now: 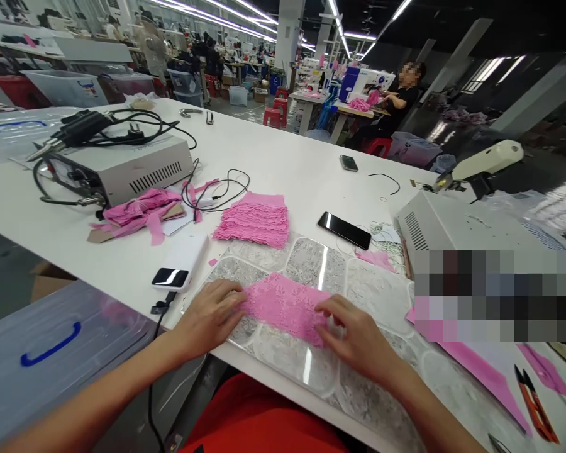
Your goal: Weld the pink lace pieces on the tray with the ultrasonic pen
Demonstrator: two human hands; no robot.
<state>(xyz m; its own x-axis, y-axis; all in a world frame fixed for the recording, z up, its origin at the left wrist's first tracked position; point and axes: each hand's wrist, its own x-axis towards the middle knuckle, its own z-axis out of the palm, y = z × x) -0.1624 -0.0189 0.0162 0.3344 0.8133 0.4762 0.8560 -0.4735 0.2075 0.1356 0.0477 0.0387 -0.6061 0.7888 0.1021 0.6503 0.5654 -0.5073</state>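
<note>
A pink lace piece (pixel 285 306) lies flat on a clear plastic sheet (pixel 311 264) that covers white lace patterns at the near table edge. My left hand (pixel 210 318) rests on the lace's left end with its fingers laid over the fabric. My right hand (pixel 353 336) presses on the right end, fingers curled down on the edge. A stack of pink lace pieces (pixel 255 220) sits just beyond the sheet.
A black phone (pixel 344 229) lies right of the stack, and a white device with a dark screen (pixel 170 277) sits left of my hand. A grey machine box (pixel 117 170) with cables stands at left, and another box (pixel 453 220) at right. Orange snips (pixel 535 406) lie near right. A person sits at a far table.
</note>
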